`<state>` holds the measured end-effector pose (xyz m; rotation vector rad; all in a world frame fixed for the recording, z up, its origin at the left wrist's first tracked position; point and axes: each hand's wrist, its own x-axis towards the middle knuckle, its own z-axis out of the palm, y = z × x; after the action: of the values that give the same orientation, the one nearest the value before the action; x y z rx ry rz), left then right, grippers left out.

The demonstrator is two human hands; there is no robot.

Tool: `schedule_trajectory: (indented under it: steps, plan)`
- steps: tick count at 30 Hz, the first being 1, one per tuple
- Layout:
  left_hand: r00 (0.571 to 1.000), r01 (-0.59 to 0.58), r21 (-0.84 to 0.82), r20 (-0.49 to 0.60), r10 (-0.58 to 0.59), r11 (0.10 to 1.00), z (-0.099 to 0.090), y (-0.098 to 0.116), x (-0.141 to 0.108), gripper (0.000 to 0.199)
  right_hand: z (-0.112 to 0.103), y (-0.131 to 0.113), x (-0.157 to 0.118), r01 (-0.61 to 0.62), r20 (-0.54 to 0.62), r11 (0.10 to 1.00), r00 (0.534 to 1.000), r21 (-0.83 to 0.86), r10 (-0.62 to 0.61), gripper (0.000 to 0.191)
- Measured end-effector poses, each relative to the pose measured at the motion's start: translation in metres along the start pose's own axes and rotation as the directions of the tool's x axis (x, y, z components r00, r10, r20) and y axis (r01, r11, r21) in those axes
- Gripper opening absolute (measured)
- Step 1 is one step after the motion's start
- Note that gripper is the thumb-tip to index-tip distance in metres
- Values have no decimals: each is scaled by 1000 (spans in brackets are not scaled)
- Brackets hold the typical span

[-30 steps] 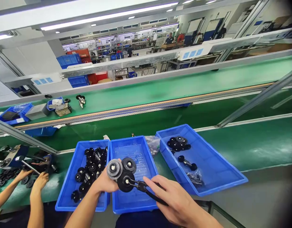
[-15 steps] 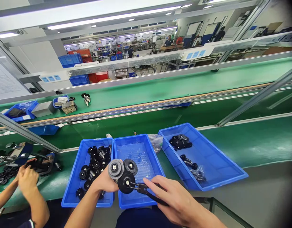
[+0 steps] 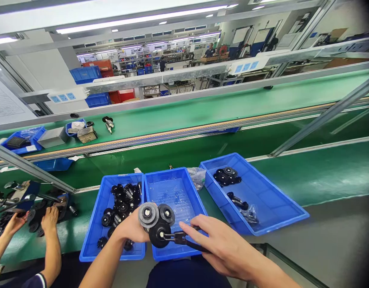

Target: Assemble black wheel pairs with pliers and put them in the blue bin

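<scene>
My left hand (image 3: 132, 227) is wrapped round a cluster of round parts: two grey discs (image 3: 148, 215) and a black disc (image 3: 159, 235), each with a pale metal centre. My right hand (image 3: 216, 244) grips black-handled pliers (image 3: 184, 240), whose thin tips touch the centre of the black disc. Both hands are over the near part of the middle blue bin (image 3: 175, 196), where small clear or shiny bits lie. The left blue bin (image 3: 92, 224) holds many black wheel-like parts (image 3: 122, 204).
A right blue bin (image 3: 271, 204) holds black parts and a clear bag. A plastic bag (image 3: 197, 178) lies between bins. At far left, a co-worker's hands (image 3: 49, 218) handle black parts by a fixture. Small boxes (image 3: 54, 137) stand on the upper green shelf (image 3: 178, 116).
The pliers' handles look closer together and my right hand is less spread. The cluster has shifted slightly right in view. The co-worker's hands have moved apart.
</scene>
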<state>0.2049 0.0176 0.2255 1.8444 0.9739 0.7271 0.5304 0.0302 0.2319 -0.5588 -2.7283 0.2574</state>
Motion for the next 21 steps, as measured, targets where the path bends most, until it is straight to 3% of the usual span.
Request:
schedule_trajectory:
  steps: [7, 11, 14, 18, 21]
  plan:
    - [1000, 26, -9, 9, -26, 1000, -2, -7, 4, 35, 12, 4, -1, -45, 125, 999, 991, -1, 45, 104]
    - [997, 76, -20, -21, -76, 997, -1, -19, 5, 39, 35, 2, -9, -98, -57, 983, 992, 157, 108, 97]
    - [994, 86, -10, -72, -86, 996, -2, -28, 5, 34, 49, 2, -18, -222, -204, 941, 939, 255, 277, 92]
    - [992, 72, -61, -97, -78, 996, -3, -35, 5, 35, 55, 7, -21, -348, -204, 926, 906, 142, 372, 92]
    - [994, 59, -97, -81, -67, 994, -5, -38, 6, 39, 52, 12, -18, -334, -228, 938, 910, 89, 346, 94]
